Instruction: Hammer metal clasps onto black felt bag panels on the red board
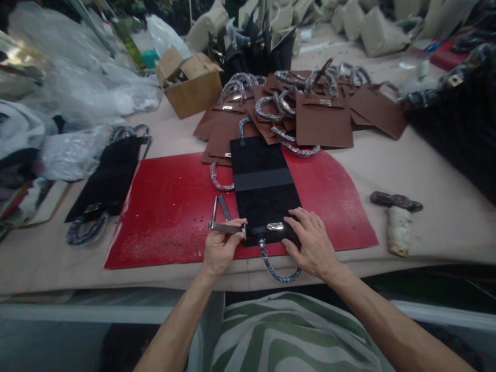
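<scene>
A black bag panel (265,181) lies lengthwise on the red board, with a shiny metal clasp plate (275,226) near its close end. From that end a plastic-wrapped handle (277,271) loops over the table's edge. My left hand (221,250) is closed on a metal tool (220,213), a hinged-looking piece with long thin bars. The tool's near end meets the panel's left edge by the clasp. My right hand (312,242) grips the panel's right side, thumb and fingers curled on the black material; part of the panel is hidden under it.
Brown bag panels (324,124) with wrapped handles are heaped behind the red board (166,206). A hammer (397,222) lies at right. Another black panel (110,178) and an open cardboard box (194,88) are at left; black bags (465,119) pile up far right.
</scene>
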Demonstrator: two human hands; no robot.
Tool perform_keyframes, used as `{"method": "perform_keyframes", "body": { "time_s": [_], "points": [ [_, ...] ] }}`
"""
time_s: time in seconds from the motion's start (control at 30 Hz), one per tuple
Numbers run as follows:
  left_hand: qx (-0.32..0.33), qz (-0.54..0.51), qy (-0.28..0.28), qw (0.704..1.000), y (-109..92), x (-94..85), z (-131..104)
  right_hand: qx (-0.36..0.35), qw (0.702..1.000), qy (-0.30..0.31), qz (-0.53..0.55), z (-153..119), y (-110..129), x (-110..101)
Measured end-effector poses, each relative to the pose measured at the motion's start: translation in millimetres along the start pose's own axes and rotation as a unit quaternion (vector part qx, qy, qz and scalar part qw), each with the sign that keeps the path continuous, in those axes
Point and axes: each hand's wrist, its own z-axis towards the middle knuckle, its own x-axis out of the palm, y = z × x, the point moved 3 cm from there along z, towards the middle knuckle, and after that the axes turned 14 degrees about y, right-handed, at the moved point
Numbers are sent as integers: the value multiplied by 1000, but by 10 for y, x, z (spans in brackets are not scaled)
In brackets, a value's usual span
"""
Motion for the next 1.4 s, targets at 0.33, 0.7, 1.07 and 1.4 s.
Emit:
{"method": "perform_keyframes", "body": {
  "time_s": [0.33,0.7,1.07,1.4],
  "points": [
    [-6,8,11,1000,21,18,58,7,1000,10,1,19,10,-7],
    [48,86,-22,995,31,73,50,5,1000,7,-2,20,9,-18],
    [26,53,-11,998,77,72,34,8,1000,5,5,16,7,-25],
    [50,126,-36,990,28,135,49,6,1000,3,0,8,-5,-8]
  ]
}}
